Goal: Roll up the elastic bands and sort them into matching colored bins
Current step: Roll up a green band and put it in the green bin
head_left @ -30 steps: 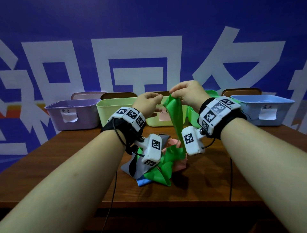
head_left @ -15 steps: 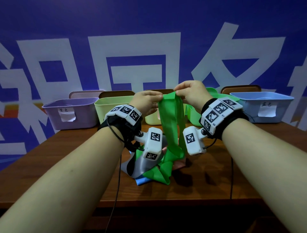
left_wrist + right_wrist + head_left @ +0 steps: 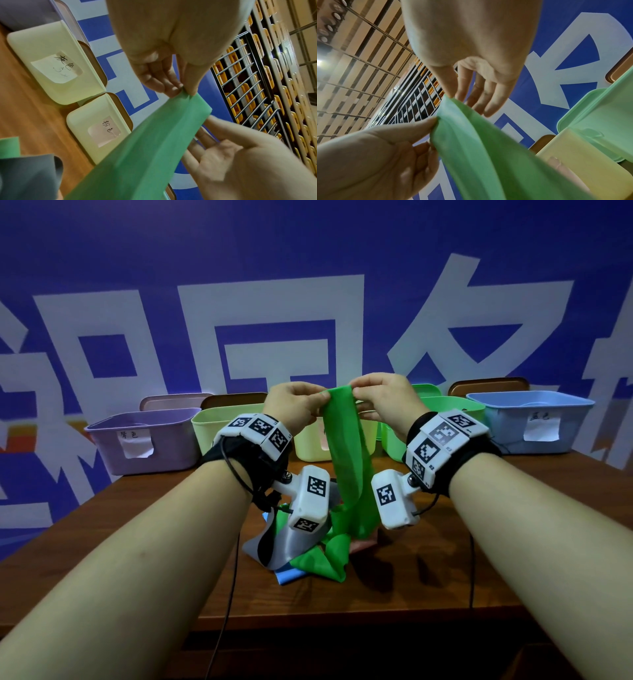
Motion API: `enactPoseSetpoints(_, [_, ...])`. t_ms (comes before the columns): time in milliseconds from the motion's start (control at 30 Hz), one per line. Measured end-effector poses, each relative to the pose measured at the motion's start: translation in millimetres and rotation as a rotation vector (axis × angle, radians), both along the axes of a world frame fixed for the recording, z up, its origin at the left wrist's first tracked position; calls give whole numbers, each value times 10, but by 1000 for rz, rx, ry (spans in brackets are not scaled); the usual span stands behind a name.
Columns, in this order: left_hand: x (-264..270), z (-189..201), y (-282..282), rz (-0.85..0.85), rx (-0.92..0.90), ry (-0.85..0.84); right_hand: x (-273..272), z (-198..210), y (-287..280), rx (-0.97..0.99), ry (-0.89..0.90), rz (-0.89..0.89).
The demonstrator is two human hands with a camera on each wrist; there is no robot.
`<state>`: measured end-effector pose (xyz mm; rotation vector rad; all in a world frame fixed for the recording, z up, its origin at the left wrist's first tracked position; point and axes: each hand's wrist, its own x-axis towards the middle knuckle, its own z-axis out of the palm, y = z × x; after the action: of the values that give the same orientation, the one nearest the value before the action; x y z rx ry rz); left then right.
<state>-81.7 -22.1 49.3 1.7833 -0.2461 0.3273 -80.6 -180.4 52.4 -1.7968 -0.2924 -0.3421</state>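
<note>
Both my hands hold a green elastic band up above the table, each pinching one top corner. The left hand takes the left corner and the right hand the right, so the top edge lies flat between them. The band hangs down into a pile of bands: grey, blue, pink. In the left wrist view thumb and fingers of the left hand nip the corner. In the right wrist view the right hand nips the band the same way.
Along the back of the wooden table stand a purple bin, a pale green bin, a yellow bin, a green bin and a blue bin. A blue printed wall rises behind them.
The band's top end was bunched between my hands a second ago. It is now spread flat, with my hands a little farther apart at its two corners.
</note>
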Motion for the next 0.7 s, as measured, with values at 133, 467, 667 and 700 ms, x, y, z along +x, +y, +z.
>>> enactPoseSetpoints(133, [32, 53, 3, 45, 43, -37, -46, 11, 6, -33, -23, 85])
enactPoseSetpoints(467, [-96, 348, -37, -23, -89, -63, -101, 243, 96, -5, -107, -72])
enactPoseSetpoints(667, [-218, 612, -33, -14, -115, -168, -154, 553, 100, -5, -127, -50])
enactPoseSetpoints(700, [-243, 640, -23, -26, -125, -167, -168, 609, 113, 36, -125, -37])
